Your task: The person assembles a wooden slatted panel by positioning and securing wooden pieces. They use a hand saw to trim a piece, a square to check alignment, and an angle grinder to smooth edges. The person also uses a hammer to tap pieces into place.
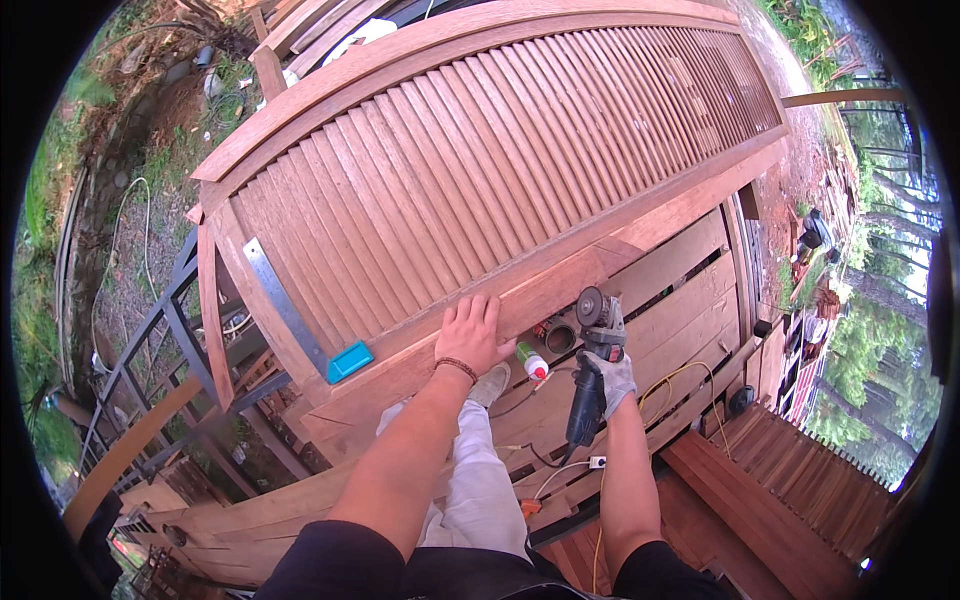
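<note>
Bare and with a bracelet at the wrist, my left hand [470, 335] lies flat on the near rail of a louvred wooden door panel [520, 130], fingers stretched out. My right hand [614, 378], in a pale glove, is wrapped round an angle grinder [587, 400]. Its disc [592, 306] is at the upper end, apart from the rail. Between my hands stand a green-and-white bottle with a red tip [533, 362] and an open tin [559, 337]. A try square with a teal handle [350, 362] lies across the panel's left corner.
Wooden planks [670, 310] form a work surface below the panel. A yellow cord [668, 382] runs over them at the right, near a white plug connector [597, 462]. A dark metal frame [190, 290] stands at the left. Stacked slats [800, 470] lie at the lower right.
</note>
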The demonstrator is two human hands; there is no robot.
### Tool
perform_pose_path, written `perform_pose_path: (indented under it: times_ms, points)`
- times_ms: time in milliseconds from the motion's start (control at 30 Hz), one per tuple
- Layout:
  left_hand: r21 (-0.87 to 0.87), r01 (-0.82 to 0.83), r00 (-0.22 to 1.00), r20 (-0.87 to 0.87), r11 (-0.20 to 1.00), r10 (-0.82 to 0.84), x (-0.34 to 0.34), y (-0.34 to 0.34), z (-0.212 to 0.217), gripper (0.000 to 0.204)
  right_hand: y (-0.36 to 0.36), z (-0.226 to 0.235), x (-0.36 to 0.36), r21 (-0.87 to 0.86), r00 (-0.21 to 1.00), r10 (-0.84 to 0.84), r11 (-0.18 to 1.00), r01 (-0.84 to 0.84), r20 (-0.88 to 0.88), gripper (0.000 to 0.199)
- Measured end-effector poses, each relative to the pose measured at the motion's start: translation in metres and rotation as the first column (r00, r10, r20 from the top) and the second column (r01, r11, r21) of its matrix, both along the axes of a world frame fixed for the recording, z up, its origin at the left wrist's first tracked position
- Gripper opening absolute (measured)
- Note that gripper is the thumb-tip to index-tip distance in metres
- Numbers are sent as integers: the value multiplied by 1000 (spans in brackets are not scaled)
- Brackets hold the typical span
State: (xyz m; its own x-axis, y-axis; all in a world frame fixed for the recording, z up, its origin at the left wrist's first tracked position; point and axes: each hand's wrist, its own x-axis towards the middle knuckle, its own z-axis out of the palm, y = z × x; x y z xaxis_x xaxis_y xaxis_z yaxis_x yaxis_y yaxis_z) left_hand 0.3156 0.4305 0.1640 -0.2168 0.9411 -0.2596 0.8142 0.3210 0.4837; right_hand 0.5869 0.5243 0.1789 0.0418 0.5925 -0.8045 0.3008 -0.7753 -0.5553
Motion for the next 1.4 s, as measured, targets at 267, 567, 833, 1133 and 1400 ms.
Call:
perform_pose_path:
  times_ms: [267, 567, 833, 1133, 1400]
  points:
    - [36, -3, 1000, -21, 999, 3, 0, -1, -1, 79, 5, 6, -9, -1, 999, -14, 1000, 14, 34, 32]
    - [5, 1, 1000, 8, 1000, -1, 1, -2, -3, 78, 8, -9, -1, 59, 998, 29, 998, -32, 49, 32]
    - [35, -8, 1000, 3, 999, 8, 1, -3, -4, 76, 14, -24, 9, 77, 994, 53, 995, -60, 99, 31]
    - [47, -6, 1000, -25, 999, 7, 1, -4, -5, 73, 21, -8, -8, 74, 996, 45, 996, -51, 78, 31]
    - [56, -3, 999, -37, 998, 5, 2, -4, -4, 75, 26, -2, -13, 61, 994, 56, 996, -62, 98, 33]
